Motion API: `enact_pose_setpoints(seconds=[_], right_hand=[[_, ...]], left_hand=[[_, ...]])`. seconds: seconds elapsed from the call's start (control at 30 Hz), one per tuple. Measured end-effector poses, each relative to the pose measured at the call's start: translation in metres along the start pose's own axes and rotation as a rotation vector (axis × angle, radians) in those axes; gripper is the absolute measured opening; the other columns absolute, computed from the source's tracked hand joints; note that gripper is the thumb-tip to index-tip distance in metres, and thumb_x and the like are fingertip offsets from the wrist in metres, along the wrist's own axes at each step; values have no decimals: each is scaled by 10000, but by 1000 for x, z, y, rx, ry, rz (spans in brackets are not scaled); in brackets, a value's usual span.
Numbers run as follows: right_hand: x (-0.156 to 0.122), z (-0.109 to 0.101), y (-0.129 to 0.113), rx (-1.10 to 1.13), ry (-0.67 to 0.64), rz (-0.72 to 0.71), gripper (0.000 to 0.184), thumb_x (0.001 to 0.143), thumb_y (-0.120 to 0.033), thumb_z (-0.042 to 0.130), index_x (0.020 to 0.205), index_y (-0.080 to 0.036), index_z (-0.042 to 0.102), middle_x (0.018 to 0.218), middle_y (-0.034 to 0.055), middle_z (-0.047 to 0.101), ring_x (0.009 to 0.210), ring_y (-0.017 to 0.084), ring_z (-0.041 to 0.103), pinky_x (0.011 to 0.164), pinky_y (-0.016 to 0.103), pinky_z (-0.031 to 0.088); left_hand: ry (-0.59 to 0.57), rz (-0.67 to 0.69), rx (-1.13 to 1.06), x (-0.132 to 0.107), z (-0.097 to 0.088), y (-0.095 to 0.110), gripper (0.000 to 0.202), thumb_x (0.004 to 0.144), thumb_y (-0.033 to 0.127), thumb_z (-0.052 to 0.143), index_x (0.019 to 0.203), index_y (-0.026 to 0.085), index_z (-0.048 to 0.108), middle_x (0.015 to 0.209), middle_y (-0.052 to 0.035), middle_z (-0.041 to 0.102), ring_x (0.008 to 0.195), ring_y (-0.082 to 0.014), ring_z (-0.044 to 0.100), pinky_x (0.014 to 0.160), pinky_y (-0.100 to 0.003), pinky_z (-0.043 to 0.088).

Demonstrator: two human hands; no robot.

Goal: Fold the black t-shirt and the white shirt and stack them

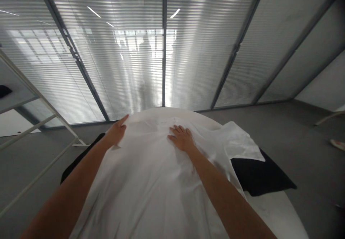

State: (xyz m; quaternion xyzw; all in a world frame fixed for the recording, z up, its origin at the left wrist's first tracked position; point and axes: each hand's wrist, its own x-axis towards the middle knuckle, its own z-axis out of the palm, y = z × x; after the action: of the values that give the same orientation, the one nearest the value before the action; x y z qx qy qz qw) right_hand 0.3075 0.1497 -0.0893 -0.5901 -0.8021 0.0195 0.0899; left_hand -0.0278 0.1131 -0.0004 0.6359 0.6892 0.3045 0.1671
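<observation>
A white short-sleeved shirt (145, 181) lies spread over a rounded white table (277, 210), with soft creases across its body. My right hand (181, 137) rests flat on the fabric near the collar end, fingers spread. At the shirt's left edge is my left hand (116, 134), its index finger stretched out toward the table's far rim and its thumb apart; its other fingers are partly hidden. The shirt's right sleeve (242, 142) fans out over a black cloth (265, 178). On the left side, the sleeve is mostly hidden by my hand and forearm.
More black material (81, 160) shows beside my left forearm. A pale metal frame (48, 104) stands at the left. Beyond the table is a glass partition with blinds (129, 59). Grey floor (283, 124) extends to the right, where a shoe-like item (337, 144) lies at the edge.
</observation>
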Motion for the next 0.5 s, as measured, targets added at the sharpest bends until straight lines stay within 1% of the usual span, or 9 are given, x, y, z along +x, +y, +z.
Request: enact_pose_setpoints(seconds=[0.03, 0.1, 0.13, 0.17, 0.23, 0.3, 0.37, 0.43, 0.5], right_hand=[[0, 0, 0, -2, 1, -1, 584, 960, -592, 315, 1484, -340, 363, 1585, 4, 298, 1438, 258, 240, 1142, 488, 142], [-1, 1, 0, -6, 7, 0, 584, 959, -590, 315, 1486, -342, 358, 1586, 1, 295, 1438, 257, 239, 1142, 489, 144], [-1, 1, 0, -7, 12, 0, 584, 959, -590, 316, 1486, -342, 358, 1585, 2, 297, 1437, 256, 242, 1141, 490, 146], [-1, 1, 0, -8, 18, -1, 585, 959, -590, 318, 1486, -341, 359, 1584, 2, 300, 1436, 255, 246, 1141, 489, 148], [-2, 1, 0, -8, 30, -6, 584, 959, -590, 319, 1483, -337, 366, 1581, 5, 307, 1434, 253, 249, 1141, 485, 150], [-1, 2, 0, -2, 28, -6, 583, 959, -593, 316, 1479, -337, 373, 1579, 7, 311, 1434, 251, 251, 1143, 485, 146], [-1, 2, 1, 9, 23, -1, 583, 959, -596, 313, 1479, -339, 375, 1578, 9, 312, 1435, 253, 248, 1144, 489, 140], [0, 2, 1, 21, 17, 2, 585, 958, -597, 318, 1480, -341, 372, 1579, 11, 311, 1437, 257, 243, 1144, 492, 136], [0, 2, 1, 26, 12, 3, 586, 958, -595, 323, 1483, -340, 368, 1582, 10, 305, 1439, 257, 236, 1145, 488, 130]], left_hand=[[-67, 85, 142, -5, 17, 7, 560, 933, 178, 407, 1488, 106, 386, 1083, -137, 728, 870, -204, 713, 833, -309, 538], [-192, 187, 346, -21, 49, 19, 589, 949, 199, 365, 1528, 114, 301, 1245, -196, 655, 1046, -269, 683, 920, -378, 508], [-246, 225, 407, -31, 63, 23, 600, 947, 232, 375, 1533, 138, 292, 1350, -196, 583, 1157, -282, 629, 965, -396, 484], [-294, 266, 435, -40, 74, 26, 604, 946, 277, 382, 1535, 181, 292, 1424, -171, 519, 1243, -282, 568, 1003, -408, 460], [-343, 309, 444, -52, 86, 29, 574, 947, 356, 375, 1509, 246, 351, 1476, -110, 471, 1319, -266, 495, 1045, -418, 426], [-302, 302, 423, -55, 83, 28, 529, 954, 407, 344, 1455, 267, 442, 1444, -70, 519, 1307, -244, 509, 1059, -405, 414], [-183, 265, 421, -48, 68, 23, 507, 961, 423, 321, 1392, 243, 519, 1389, -64, 576, 1261, -233, 549, 1065, -391, 410], [-53, 250, 456, -37, 52, 12, 503, 967, 415, 307, 1351, 206, 555, 1359, -77, 599, 1248, -236, 552, 1086, -399, 388], [26, 261, 515, -28, 41, -6, 508, 971, 410, 304, 1353, 187, 553, 1379, -93, 579, 1300, -252, 500, 1111, -428, 353]])
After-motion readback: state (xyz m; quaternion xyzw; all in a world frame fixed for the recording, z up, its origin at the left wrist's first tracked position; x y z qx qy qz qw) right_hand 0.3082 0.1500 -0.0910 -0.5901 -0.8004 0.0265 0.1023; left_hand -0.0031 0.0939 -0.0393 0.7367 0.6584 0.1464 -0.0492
